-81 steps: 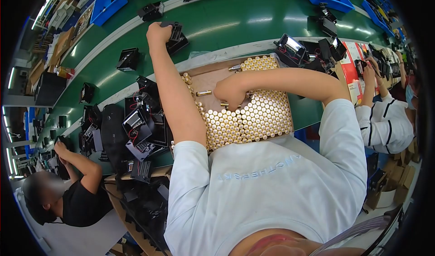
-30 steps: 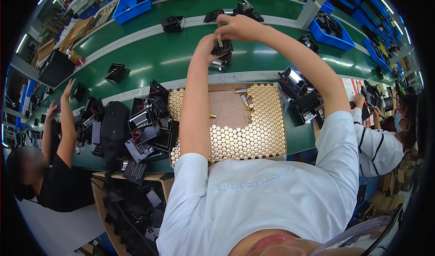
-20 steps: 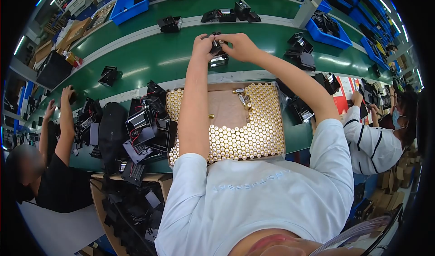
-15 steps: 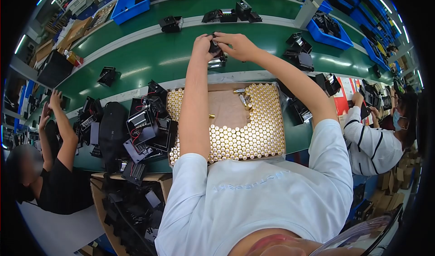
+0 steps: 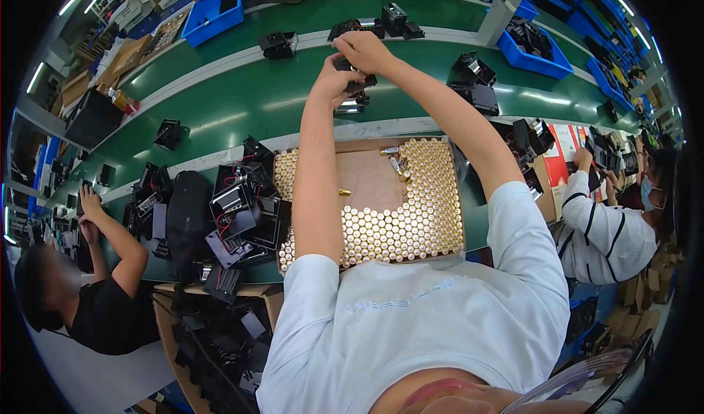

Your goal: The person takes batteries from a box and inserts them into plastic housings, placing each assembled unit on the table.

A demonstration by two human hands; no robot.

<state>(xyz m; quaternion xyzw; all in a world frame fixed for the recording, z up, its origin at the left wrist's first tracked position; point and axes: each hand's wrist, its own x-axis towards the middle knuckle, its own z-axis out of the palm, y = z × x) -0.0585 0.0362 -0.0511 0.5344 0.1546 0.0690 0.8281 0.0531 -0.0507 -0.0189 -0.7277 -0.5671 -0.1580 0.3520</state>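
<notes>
In the head view, a person in a pale T-shirt point(image 5: 433, 333) stretches both bare hands over a green desk point(image 5: 249, 110). The left hand point(image 5: 336, 84) is partly closed, thumb and fingers around a black part point(image 5: 342, 65) above the desk, mostly hidden by the hands. The right hand point(image 5: 364, 52) is bent over the top of it, fingers curled; whether it grips anything, I cannot tell.

Below the hands, a shallow box point(image 5: 370, 172) holds rows of upright gold-ended batteries point(image 5: 400, 231); 2 loose batteries point(image 5: 398, 166) lie near its far edge. Left of the box is a pile of black units point(image 5: 246, 212) with red wires. 1 co-worker point(image 5: 110, 315) sits at left, another point(image 5: 612, 234) at right.
</notes>
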